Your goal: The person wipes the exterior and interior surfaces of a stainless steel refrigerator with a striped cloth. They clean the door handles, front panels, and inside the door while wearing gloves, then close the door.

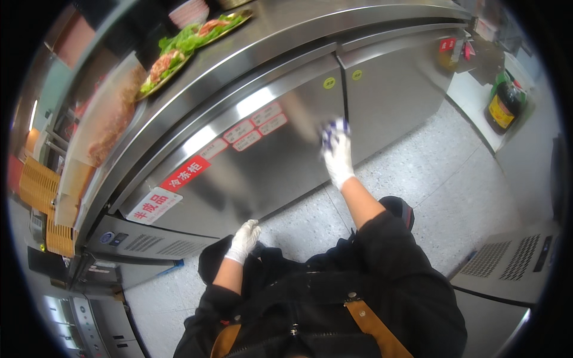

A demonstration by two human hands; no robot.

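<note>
My right hand [339, 156], in a white glove, presses a blue-and-white checked cloth [335, 133] against the right part of a stainless steel cabinet door [286, 165]. The cloth and fingertips are slightly blurred. My left hand [245, 239], gloved too, rests near my knee below the door's lower edge, with its fingers curled; nothing shows in it. The door bears a red label [185, 173], a white label [154, 205] and several red-edged stickers [255, 126]. To its right is a second steel door [394, 85], with a narrow gap between them.
On the counter [268, 27] above stand an oval plate of lettuce and meat [179, 58], stacked bowls [189, 13] and a clear bin of meat [112, 121]. A dark sauce bottle [505, 107] stands on a low white surface at right. A vented steel unit [506, 264] is behind, at right.
</note>
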